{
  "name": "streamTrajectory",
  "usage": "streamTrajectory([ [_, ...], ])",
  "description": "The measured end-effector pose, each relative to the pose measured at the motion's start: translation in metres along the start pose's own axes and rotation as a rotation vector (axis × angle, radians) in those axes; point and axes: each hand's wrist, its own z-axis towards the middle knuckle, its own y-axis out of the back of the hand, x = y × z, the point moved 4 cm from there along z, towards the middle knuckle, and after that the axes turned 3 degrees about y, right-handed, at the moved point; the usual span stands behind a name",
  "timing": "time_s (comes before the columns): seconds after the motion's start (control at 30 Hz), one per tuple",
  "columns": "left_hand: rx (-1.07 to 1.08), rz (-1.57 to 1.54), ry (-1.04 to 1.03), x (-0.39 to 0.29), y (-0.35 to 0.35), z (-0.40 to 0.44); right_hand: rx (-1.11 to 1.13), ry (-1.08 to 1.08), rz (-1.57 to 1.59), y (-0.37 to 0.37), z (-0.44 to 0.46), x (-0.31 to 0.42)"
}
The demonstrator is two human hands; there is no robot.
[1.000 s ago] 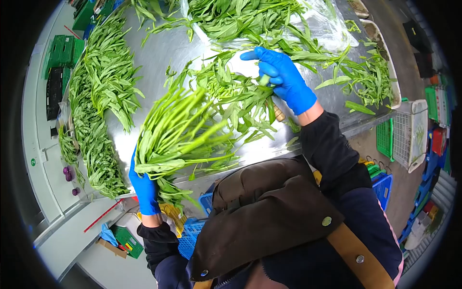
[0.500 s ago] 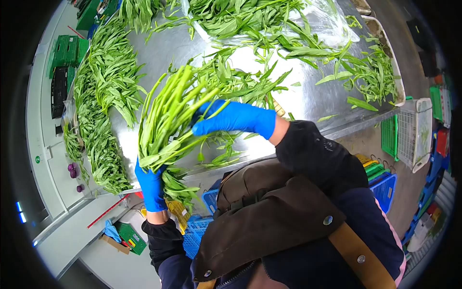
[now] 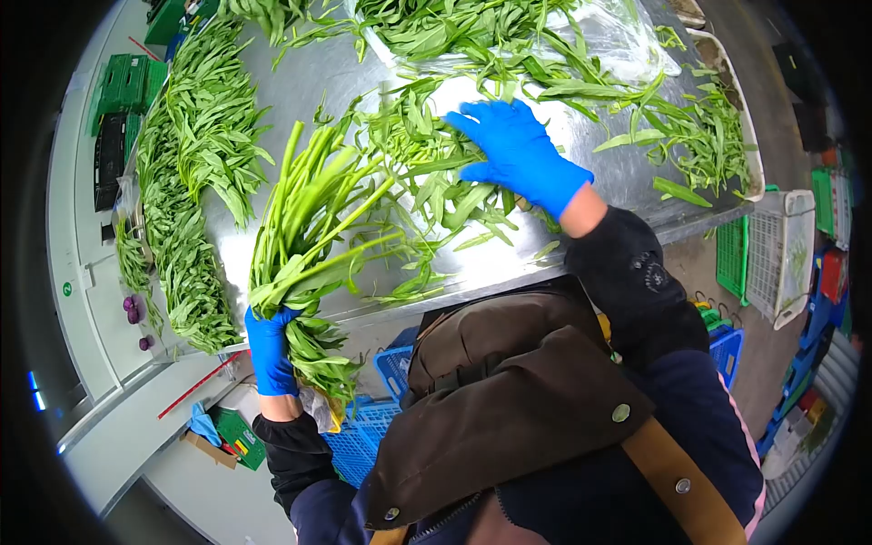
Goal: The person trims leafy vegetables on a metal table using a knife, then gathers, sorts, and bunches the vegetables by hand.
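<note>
My left hand (image 3: 270, 352), in a blue glove, is closed round a bunch of water spinach (image 3: 304, 222) at the table's near edge. Its pale green stems point up and away from me, and leaves hang below the hand. My right hand (image 3: 522, 156), also gloved in blue, is over loose water spinach stems and leaves (image 3: 445, 191) in the middle of the metal table (image 3: 292, 86). Its fingers are spread, with the thumb apart and no stem gripped. Whether the fingertips touch the leaves I cannot tell.
Bundled greens (image 3: 186, 227) line the table's left side. A larger heap (image 3: 436, 27) lies at the back by a clear plastic bag (image 3: 627, 41). Trimmings (image 3: 713, 136) fill a tray on the right. Blue crates (image 3: 363, 436) stand below, and a white crate (image 3: 781, 259) stands at right.
My right hand has left the bunch and moved right and away from me, opening over the loose greens. My left hand has shifted slightly left, still holding the bunch.
</note>
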Motion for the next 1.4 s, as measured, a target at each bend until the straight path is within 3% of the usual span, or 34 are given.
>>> streamTrajectory([
  [0.07, 0.008, -0.039, 0.021, -0.003, -0.003, -0.002, -0.376, 0.377, 0.402, 0.016, -0.008, 0.019],
  [0.1, -0.002, 0.016, -0.021, -0.007, -0.005, -0.002, -0.158, 0.391, 0.472, 0.008, -0.010, 0.031],
  [0.17, -0.002, 0.033, -0.027, -0.009, -0.012, 0.001, -0.078, 0.533, 0.579, -0.009, -0.009, 0.064],
  [0.3, 0.016, 0.015, -0.042, -0.023, -0.029, -0.004, -0.030, 0.525, 0.907, -0.029, -0.002, 0.098],
  [0.37, 0.002, 0.029, -0.037, -0.021, -0.027, -0.006, 0.521, 0.182, 1.230, -0.026, -0.007, 0.087],
  [0.53, -0.010, -0.003, -0.009, -0.019, -0.041, -0.013, 0.301, 0.290, 1.579, -0.039, -0.009, 0.071],
  [0.6, 0.007, -0.044, 0.000, -0.015, -0.037, -0.012, -0.148, 0.335, 1.248, -0.027, -0.006, 0.060],
  [0.63, 0.016, -0.027, 0.005, -0.020, -0.038, -0.015, -0.148, 0.336, 1.248, -0.023, -0.005, 0.053],
  [0.73, 0.069, 0.055, 0.067, -0.018, -0.025, -0.016, 0.023, -0.113, 1.637, -0.014, 0.002, 0.000],
  [0.8, 0.071, -0.152, 0.214, -0.030, -0.032, -0.029, 0.125, 0.145, 2.199, -0.001, 0.007, -0.034],
  [0.83, 0.055, -0.233, 0.251, -0.026, -0.031, -0.034, 0.123, 0.147, 2.201, -0.005, 0.007, -0.033],
  [0.87, 0.023, -0.297, 0.406, -0.019, -0.024, -0.041, 0.048, 0.074, 1.524, -0.014, 0.008, -0.033],
  [0.93, 0.033, -0.410, 0.456, -0.019, -0.026, -0.054, -0.087, -0.055, 0.165, -0.021, 0.006, -0.029],
  [0.97, 0.048, -0.526, 0.510, -0.018, -0.030, -0.060, -0.159, -0.081, 0.150, -0.014, -0.004, -0.023],
  [1.0, 0.057, -0.538, 0.496, -0.020, -0.034, -0.065, -0.488, 0.042, 0.052, -0.010, -0.005, -0.021],
  [1.07, 0.150, -0.744, 0.547, -0.027, -0.050, -0.069, -0.671, 0.072, 0.353, 0.011, -0.010, -0.018],
  [1.13, 0.211, -0.834, 0.591, -0.025, -0.055, -0.072, -0.653, 0.072, 0.510, 0.023, -0.007, -0.012],
  [1.2, 0.208, -0.825, 0.613, -0.025, -0.061, -0.073, -0.418, 0.042, 0.847, 0.036, -0.006, 0.020],
  [1.27, 0.288, -0.873, 0.631, -0.017, -0.064, -0.072, -0.465, 0.185, 0.942, 0.042, 0.005, 0.051],
  [1.3, 0.271, -0.872, 0.638, -0.016, -0.067, -0.072, -0.534, 0.218, 0.741, 0.049, 0.014, 0.060],
  [1.33, 0.306, -0.808, 0.670, -0.003, -0.062, -0.069, -0.541, 0.217, 0.739, 0.049, 0.024, 0.063],
  [1.4, 0.200, -0.705, 0.688, -0.004, -0.066, -0.075, -0.413, 0.262, 0.626, 0.045, 0.040, 0.068],
])
